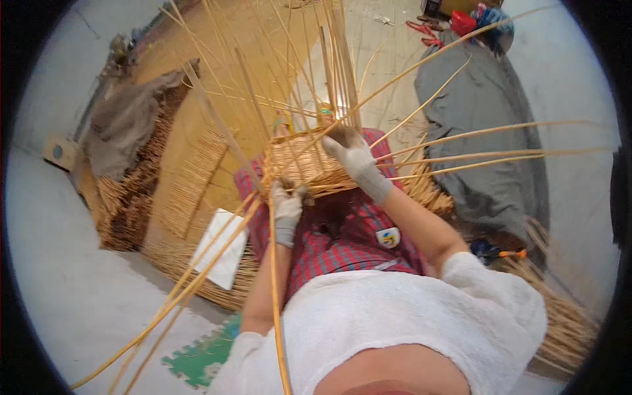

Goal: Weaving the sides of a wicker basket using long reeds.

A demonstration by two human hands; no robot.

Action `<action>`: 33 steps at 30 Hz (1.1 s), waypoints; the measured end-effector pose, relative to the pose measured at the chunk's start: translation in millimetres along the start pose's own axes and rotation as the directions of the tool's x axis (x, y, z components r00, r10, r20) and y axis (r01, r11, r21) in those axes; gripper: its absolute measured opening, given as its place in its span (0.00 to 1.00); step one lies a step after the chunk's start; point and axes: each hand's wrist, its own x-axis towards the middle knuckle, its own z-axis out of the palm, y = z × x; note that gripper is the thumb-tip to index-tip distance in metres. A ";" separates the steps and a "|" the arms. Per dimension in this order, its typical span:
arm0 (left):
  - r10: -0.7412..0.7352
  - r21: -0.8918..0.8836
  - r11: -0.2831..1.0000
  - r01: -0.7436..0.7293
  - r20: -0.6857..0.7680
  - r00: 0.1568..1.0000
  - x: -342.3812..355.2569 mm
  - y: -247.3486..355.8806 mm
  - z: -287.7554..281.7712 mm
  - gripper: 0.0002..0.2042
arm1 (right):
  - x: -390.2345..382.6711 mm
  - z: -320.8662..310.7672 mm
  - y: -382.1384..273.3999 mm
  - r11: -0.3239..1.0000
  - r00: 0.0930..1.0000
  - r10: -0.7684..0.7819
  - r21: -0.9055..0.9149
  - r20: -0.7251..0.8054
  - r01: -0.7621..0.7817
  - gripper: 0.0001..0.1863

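A partly woven wicker basket (306, 161) rests on my lap, with long loose canes fanning out from its edges. My left hand (288, 209), in a pale work glove with soiled fingertips, is closed at the near left corner of the weave, where several canes cross. My right hand (361, 164), gloved likewise, grips the right side of the basket, its thumb lying over the woven face. Its other fingers are partly hidden. Upright stakes (342, 72) rise from the far side. One cane (275, 296) runs from the left corner down past my left forearm.
On the left lie a flat woven panel (191, 181), a white sheet (220, 249) and bundled sticks (128, 217) under a brown cloth (128, 128). A grey cloth (477, 138) covers a heap at right. A green foam mat (201, 359) lies at lower left.
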 end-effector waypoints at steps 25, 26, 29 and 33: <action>-0.310 0.063 0.948 0.313 -0.048 0.949 -6.8 71.0 -1.8 0.25 | -108.2 14.1 8.8 0.805 0.892 0.382 0.562 -0.243 -0.192 0.14; -0.321 0.060 0.944 0.323 -0.041 0.946 -13.2 61.6 -0.7 0.25 | -114.8 9.1 10.8 0.807 0.887 0.390 0.556 -0.248 -0.200 0.14; -0.309 -0.141 0.939 0.313 0.048 0.950 -8.2 55.4 -1.1 0.12 | -105.5 -0.6 7.8 0.837 0.934 0.202 0.547 -0.295 -0.009 0.11; -0.341 -0.137 0.927 0.348 0.078 0.937 -6.5 51.7 -4.6 0.10 | -96.6 -13.2 -8.1 0.970 0.978 0.166 0.199 -0.124 -0.140 0.09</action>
